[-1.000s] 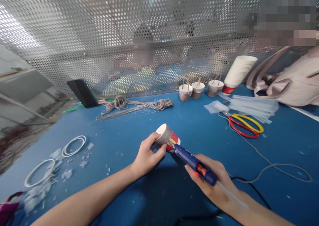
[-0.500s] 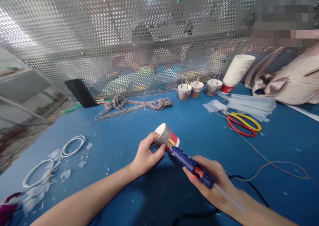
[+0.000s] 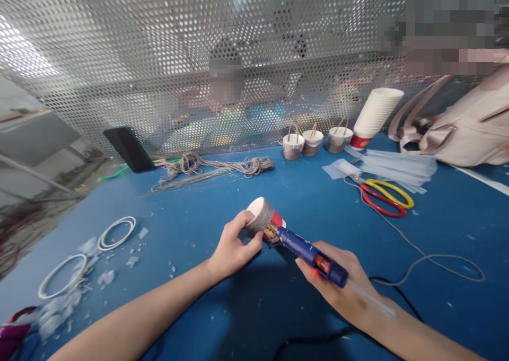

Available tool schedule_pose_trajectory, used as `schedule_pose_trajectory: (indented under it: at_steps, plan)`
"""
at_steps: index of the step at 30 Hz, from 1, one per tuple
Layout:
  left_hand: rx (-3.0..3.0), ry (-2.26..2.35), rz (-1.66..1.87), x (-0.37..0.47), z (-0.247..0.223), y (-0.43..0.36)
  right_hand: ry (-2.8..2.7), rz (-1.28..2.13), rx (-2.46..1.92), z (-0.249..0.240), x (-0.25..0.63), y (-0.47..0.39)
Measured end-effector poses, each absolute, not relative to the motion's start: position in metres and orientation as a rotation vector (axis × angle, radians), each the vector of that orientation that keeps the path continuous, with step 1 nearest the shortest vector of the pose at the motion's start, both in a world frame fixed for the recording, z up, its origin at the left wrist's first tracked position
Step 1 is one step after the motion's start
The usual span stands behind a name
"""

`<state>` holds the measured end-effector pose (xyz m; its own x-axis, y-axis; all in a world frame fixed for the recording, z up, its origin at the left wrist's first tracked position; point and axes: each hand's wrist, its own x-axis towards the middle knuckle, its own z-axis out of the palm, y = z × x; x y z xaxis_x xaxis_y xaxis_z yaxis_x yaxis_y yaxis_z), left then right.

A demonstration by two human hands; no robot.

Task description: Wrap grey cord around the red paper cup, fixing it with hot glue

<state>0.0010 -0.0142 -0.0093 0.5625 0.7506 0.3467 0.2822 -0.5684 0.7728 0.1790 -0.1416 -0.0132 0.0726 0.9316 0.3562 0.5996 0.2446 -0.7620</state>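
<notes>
Tilted on its side, a paper cup point(image 3: 260, 214) has grey cord wound round its upper part, with red and white print showing lower down. My left hand point(image 3: 234, 244) grips it, thumb and fingers at the wrapped side. A blue hot glue gun point(image 3: 306, 249) is in my right hand point(image 3: 338, 281), its nozzle at the cup's printed side beside the cord. A clear glue stick point(image 3: 371, 300) sticks out of the gun's back end, and a small red light glows by my fingers. Grey cord point(image 3: 429, 255) trails across the table on the right.
Red and yellow scissors point(image 3: 385, 196) lie right, near clear glue sticks point(image 3: 397, 167). Behind stand cord-wrapped cups point(image 3: 293, 148), stacked paper cups point(image 3: 377, 112) and a bag point(image 3: 473, 122). Cord bundles point(image 3: 191, 164) and a phone point(image 3: 129, 149) sit back left. White rings point(image 3: 116, 234) lie left.
The glue gun in my right hand has shifted slightly to the right, its nozzle moving along the cup's printed side. My left hand and the cup have barely moved.
</notes>
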Motion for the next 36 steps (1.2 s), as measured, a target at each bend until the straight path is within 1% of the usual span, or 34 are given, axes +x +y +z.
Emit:
schedule_pose_trajectory:
  at_steps: [6, 32, 36]
  plan:
    - [2.147, 0.804, 0.903, 0.0006, -0.009, -0.0137, -1.631, 0.408, -1.469, -0.012, 0.1792, -0.1419]
    - [2.153, 0.668, 0.948, -0.0015, -0.0102, -0.0118, -1.577, 0.563, -1.479, -0.0085, 0.1818, -0.1444]
    - [2.155, 0.657, 0.949, -0.0027, -0.0121, -0.0109, -1.569, 0.523, -1.487, -0.003, 0.1834, -0.1427]
